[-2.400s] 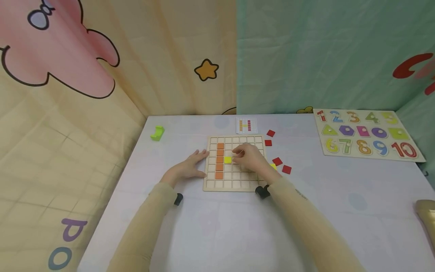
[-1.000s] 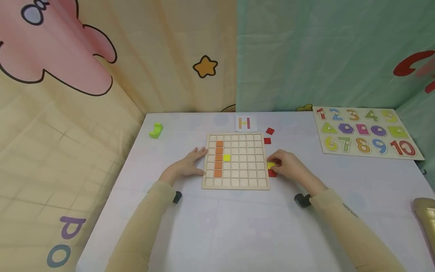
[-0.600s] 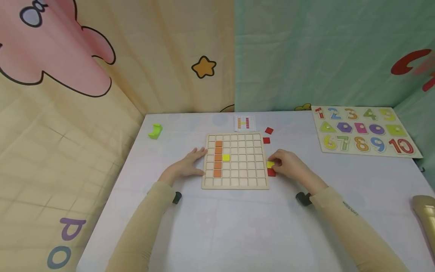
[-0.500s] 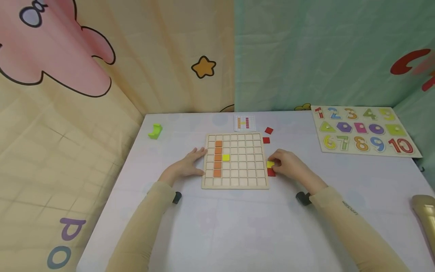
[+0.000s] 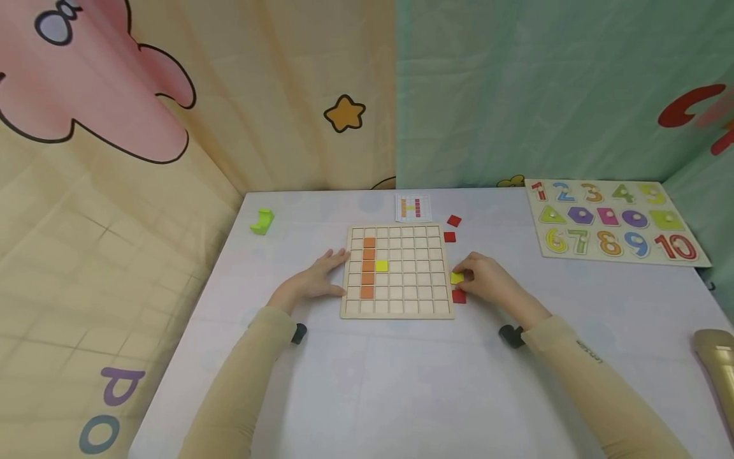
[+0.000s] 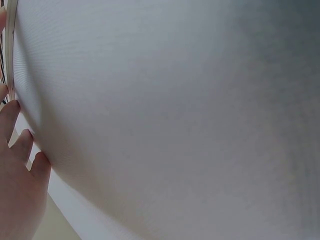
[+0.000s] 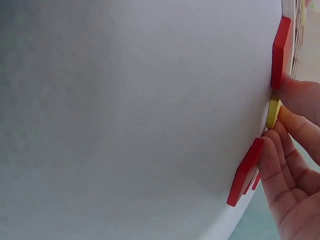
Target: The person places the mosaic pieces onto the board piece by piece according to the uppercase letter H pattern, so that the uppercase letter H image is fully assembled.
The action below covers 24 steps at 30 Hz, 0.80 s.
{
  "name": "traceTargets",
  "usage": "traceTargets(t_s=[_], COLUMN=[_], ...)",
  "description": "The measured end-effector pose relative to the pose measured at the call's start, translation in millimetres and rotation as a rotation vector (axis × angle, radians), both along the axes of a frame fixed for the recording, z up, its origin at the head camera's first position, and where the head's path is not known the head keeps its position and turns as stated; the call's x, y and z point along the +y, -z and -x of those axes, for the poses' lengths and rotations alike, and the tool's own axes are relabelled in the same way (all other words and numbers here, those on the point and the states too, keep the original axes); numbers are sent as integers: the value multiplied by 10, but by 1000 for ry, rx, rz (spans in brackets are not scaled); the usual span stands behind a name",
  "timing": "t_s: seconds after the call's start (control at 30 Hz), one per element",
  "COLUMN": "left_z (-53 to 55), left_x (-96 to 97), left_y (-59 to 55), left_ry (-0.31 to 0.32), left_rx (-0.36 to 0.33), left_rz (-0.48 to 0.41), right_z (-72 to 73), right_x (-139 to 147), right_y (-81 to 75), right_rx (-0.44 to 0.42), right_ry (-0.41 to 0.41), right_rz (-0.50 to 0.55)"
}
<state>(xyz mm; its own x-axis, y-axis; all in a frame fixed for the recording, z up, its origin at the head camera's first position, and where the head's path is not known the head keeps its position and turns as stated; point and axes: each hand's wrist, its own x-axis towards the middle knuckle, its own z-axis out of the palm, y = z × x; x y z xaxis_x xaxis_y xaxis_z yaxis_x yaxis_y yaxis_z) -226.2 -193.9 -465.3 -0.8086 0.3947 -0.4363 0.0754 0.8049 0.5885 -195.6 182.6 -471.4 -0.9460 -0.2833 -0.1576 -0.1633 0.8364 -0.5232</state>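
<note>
A wooden grid board point(image 5: 410, 310) lies mid-table, with a column of orange tiles point(image 5: 368, 266) and one yellow tile point(image 5: 381, 266) in its cells. My left hand point(image 5: 309, 280) rests at the board's left edge, thumb and fingers spread straight. Beyond the right edge, my right hand point(image 5: 490, 282) pinches a second yellow tile point(image 5: 456, 278) at the table surface. One red tile point(image 5: 459, 297) lies just nearer me, by the thumb. In the right wrist view, another red tile point(image 7: 246, 172) stands out beside the fingers; the yellow tile point(image 7: 273, 111) shows between thumb and forefinger.
A pattern card point(image 5: 413, 208) lies behind the board. Two red tiles point(image 5: 450, 237) sit off its far right corner. A green block point(image 5: 262, 222) is at back left, a number puzzle board point(image 5: 619, 223) at back right. A beige object point(image 5: 715, 363) stands at the right edge.
My right hand has moved right, from over the board to the loose yellow tile. The red tile by the thumb has slid slightly toward me, apart from the yellow one. My left hand stays put.
</note>
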Motion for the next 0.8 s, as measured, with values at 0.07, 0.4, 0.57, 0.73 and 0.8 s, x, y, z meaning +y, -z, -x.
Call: traceTargets(t_s=[0.07, 0.4, 0.57, 0.73, 0.8], left_z=[4, 3, -12, -19, -21], left_x=[-2, -9, -1, 10, 13], left_y=[2, 6, -15, -27, -26], left_ry=[2, 3, -1, -5, -6], left_rx=[2, -5, 0, -2, -2], left_rz=[3, -5, -6, 0, 1], right_z=[8, 51, 102, 181, 222], right_x=[-1, -9, -76, -279, -398], right_y=[0, -25, -79, -114, -111], right_rx=[-15, -61, -43, -13, -32], right_ry=[9, 37, 91, 77, 72], right_rz=[0, 21, 184, 317, 347])
